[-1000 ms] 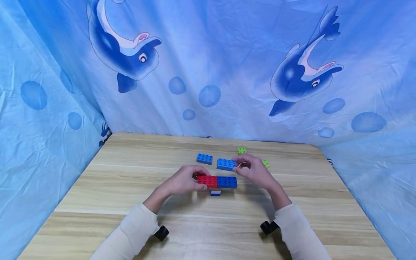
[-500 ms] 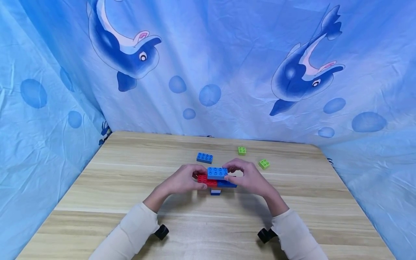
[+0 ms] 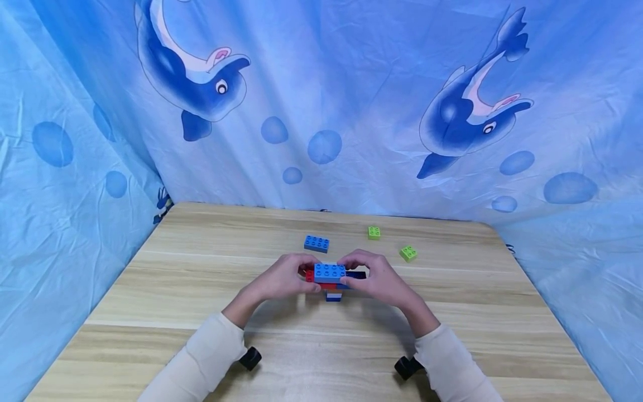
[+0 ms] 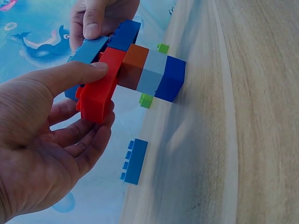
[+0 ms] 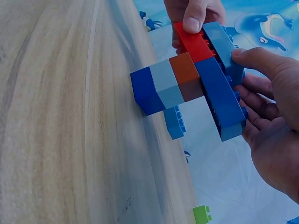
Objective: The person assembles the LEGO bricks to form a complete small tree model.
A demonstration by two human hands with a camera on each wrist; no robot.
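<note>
A small tower stands on the wooden table point(image 3: 201, 290): a dark blue block point(image 4: 170, 78) at the bottom, then a pale block point(image 4: 152, 72) and an orange one point(image 4: 133, 65). Across its top lie a red brick point(image 3: 310, 275) and a dark blue brick point(image 5: 219, 98) end to end. My left hand point(image 3: 307, 274) grips the red brick point(image 4: 98, 93), thumb on its near side. My right hand point(image 3: 353, 274) pinches a light blue brick point(image 3: 329, 272) that sits over the joint of the two bricks. The same light blue brick point(image 5: 224, 46) shows in the right wrist view, against the studs.
Behind the hands a loose blue brick point(image 3: 316, 243) lies on the table. Two small green bricks point(image 3: 374, 233) point(image 3: 408, 253) lie at the back right. A blue dolphin-print cloth point(image 3: 321, 111) hangs close round the table's back and sides.
My right hand carried the light blue brick from beside the green bricks leftward and down onto the red and dark blue bricks. My left hand kept its hold on the red brick.
</note>
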